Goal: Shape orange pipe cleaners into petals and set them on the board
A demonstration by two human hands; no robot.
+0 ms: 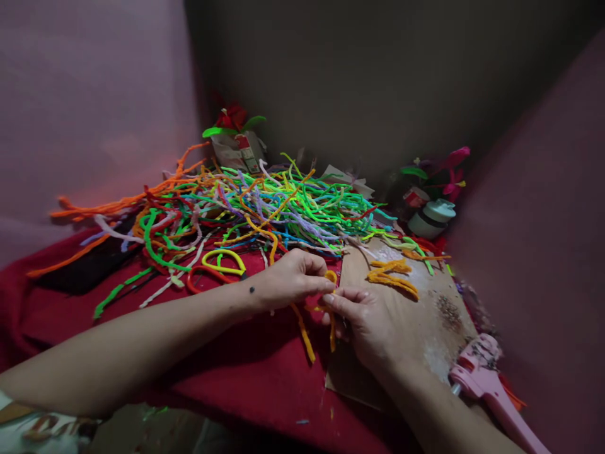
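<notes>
Both hands meet over the front edge of a brown board, pinching a bent orange pipe cleaner (306,337) between them. My left hand (297,277) grips it with thumb and forefinger, and a small loop stands up at its fingertips. Just right of it, my right hand (363,315) is closed on the same piece, its thumb tip close to the left fingers. Loose orange ends hang below the hands; some of the piece is hidden by the fingers. On the board to the right lie folded orange pipe cleaners (392,276).
A large tangled heap of coloured pipe cleaners (302,202) spreads behind my hands. Scissors with yellow and red handles (224,261) lie left. The board (363,378) rests on a red cloth (227,378). A pink glue gun (486,378) sits right; a light-blue-lidded jar (432,217) stands behind.
</notes>
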